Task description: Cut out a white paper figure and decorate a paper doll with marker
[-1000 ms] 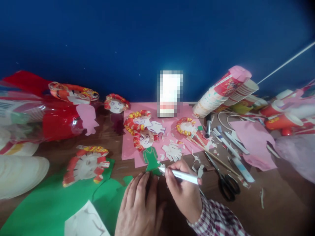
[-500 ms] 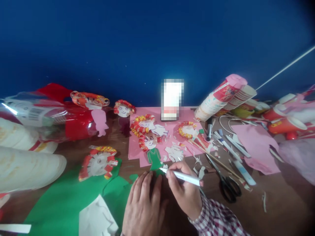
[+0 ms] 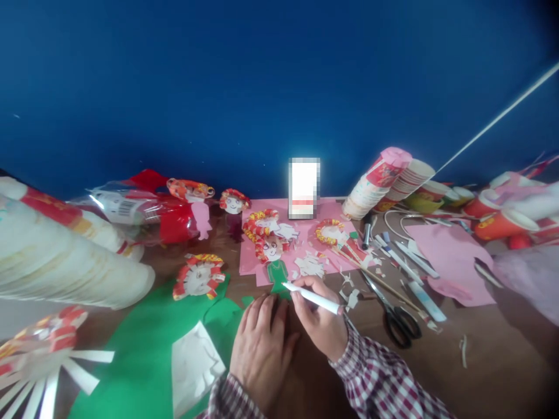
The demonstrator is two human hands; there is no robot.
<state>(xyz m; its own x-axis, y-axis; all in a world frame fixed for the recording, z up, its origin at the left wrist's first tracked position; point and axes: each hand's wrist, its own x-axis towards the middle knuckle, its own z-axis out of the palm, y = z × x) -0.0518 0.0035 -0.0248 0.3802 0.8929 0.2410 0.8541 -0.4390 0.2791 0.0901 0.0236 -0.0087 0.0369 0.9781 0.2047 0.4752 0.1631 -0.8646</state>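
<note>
My right hand [image 3: 321,317] grips a white marker [image 3: 315,299], its tip at the lower part of a green paper dress [image 3: 276,272]. The dress carries thin light lines near its neck and joins a paper doll head [image 3: 271,251] with a drawn face and a red-and-yellow braided paper rim. My left hand [image 3: 262,343] lies flat, fingers stretched out, its fingertips at the dress's lower end, which they partly hide. Left of that hand are a large green paper sheet [image 3: 140,343] and a white paper cutout [image 3: 196,368] on top of it.
Scissors [image 3: 399,326], paper scraps, sticks and pens lie to the right. Stacked paper cups [image 3: 378,183] lean at the back; more cup stacks [image 3: 87,267] lie left. Other paper dolls [image 3: 234,203] stand near the blue wall [image 3: 244,87]. A blurred bright screen [image 3: 304,187] stands on pink paper.
The view has swung left, bringing a fringed paper piece into sight at lower left. My right hand still holds the marker at the dress; my left hand stays flat beside it.
</note>
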